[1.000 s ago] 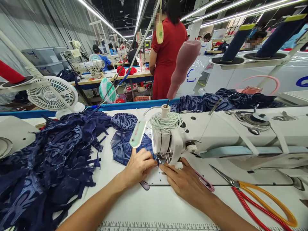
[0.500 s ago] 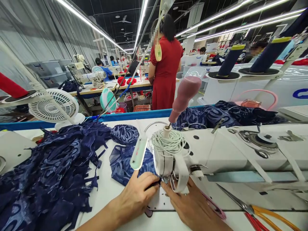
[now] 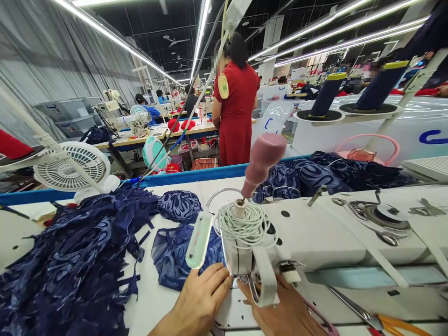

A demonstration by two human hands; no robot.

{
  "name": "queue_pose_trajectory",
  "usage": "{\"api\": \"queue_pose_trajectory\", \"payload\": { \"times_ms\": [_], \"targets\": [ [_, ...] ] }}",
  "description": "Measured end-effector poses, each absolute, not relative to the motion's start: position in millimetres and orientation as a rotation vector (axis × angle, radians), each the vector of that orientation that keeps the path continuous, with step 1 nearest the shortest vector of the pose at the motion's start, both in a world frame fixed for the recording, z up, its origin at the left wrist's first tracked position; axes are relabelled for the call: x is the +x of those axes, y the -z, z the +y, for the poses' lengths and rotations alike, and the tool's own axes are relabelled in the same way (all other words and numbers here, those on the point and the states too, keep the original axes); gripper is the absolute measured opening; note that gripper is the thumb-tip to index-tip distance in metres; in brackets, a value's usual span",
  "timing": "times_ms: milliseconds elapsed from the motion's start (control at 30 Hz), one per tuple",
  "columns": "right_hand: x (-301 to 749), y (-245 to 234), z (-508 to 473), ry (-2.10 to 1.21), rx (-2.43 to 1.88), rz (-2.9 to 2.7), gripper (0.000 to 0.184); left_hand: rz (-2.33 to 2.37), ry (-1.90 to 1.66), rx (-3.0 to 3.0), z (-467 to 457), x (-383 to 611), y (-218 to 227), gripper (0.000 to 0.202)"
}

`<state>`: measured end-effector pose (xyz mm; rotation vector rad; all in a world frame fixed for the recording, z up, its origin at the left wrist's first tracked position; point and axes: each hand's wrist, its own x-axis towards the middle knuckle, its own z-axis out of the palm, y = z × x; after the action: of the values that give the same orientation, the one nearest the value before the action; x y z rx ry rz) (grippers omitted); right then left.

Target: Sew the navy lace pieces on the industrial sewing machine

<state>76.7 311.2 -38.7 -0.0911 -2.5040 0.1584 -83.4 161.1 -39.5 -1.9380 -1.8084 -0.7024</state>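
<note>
View shift: compared with a second ago, the camera has been tilted upward, so the bench is set lower in the frame and the scissors are now cut off by its lower edge; both hands are kept beside the needle area.
Left hand: placed palm down left of the needle, fingers bent and held together, tips brought to the edge of the cloth; whether any is pinched cannot be told.
Right hand: laid low on the machine bed, partly covered by the sewing machine; its grip cannot be told.
Navy patterned mesh piece: spread left of the machine head, just beyond the left hand, partly overlapped by the mint-green plate.
Machine top: a coil of pale green cord is looped around a white holder, in which a pink-handled tool is stood at a tilt.
Left bench: covered by a heap of navy fabric strips, with a smaller navy patterned piece laid beside it.
Behind: bunched navy fabric is piled past the machine; a person in red is seen further back.
</note>
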Motion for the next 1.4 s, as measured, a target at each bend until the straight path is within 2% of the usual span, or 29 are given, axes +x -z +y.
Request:
{"api": "queue_pose_trajectory", "payload": {
  "times_ms": [300, 500, 767, 967, 1100, 1200, 1400],
  "targets": [
    [88, 13, 316, -0.318, -0.006, -2.338, 0.023, -1.91, 0.648, -2.043, 159, -88, 28, 0.034],
    [89, 24, 329, -0.143, -0.042, -2.392, 0.026, -1.96, 0.541, -2.124, 160, -98, 27, 0.045],
    [90, 21, 326, -0.183, -0.082, -2.403, 0.022, -2.114, 0.663, -2.164, 152, -94, 31, 0.058],
    [83, 22, 319, -0.231, -0.048, -2.379, 0.023, -2.366, 1.032, -1.933, 158, -95, 36, 0.023],
    [80, 27, 319, -0.223, -0.001, -2.339, 0.034, -2.589, 1.224, -1.609, 152, -103, 26, 0.023],
    [81, 21, 322, -0.155, 0.081, -2.315, 0.035, -2.743, 1.521, -1.318, 131, -104, 11, 0.022],
    [83, 12, 316, -0.023, 0.316, -2.278, 0.038, -2.762, 2.199, -1.155, 85, -81, 20, 0.044]
  ]
}}
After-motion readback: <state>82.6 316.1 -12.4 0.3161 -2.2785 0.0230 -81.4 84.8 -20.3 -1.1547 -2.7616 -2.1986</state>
